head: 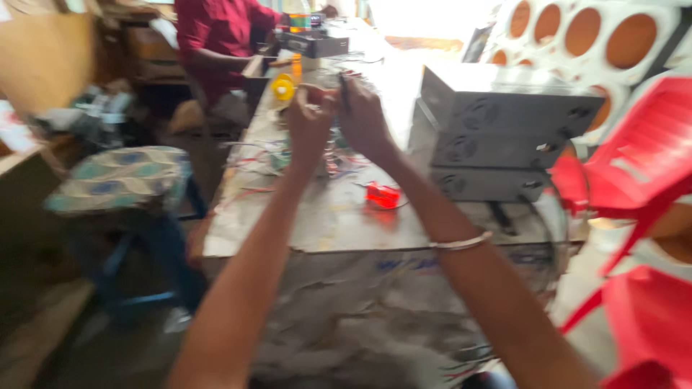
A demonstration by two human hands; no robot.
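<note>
1. Hands meet above a cluttered workbench [339, 230]: the left hand [310, 122] and the right hand [362, 115] are raised close together over a tangle of coloured wires [339, 162], well forward of the bench's near edge.

2. Fingers of the left hand curl inward and seem to pinch something small and reddish at the fingertips; motion blur hides what it is. The right hand closes round a thin dark tool [343, 90], its tip pointing up beside the left fingertips. A metal bangle [461, 243] circles the right wrist.

3. Judging by the pose, the step in hand is fine two-handed work on a small part or wire end, held up off the bench. Any next move would call for a steady grip and a tool tip kept close to the pinched piece, since the two hands nearly touch.

4. A small red component [382, 194] lies on the bench just right of the wires. Stacked grey metal boxes [497, 137] stand further right.

5. A yellow spool [282, 88] sits at the far end, near a person in a red shirt [216, 36]. A padded stool [119, 180] stands left of the bench, red plastic chairs [641, 166] right.
</note>
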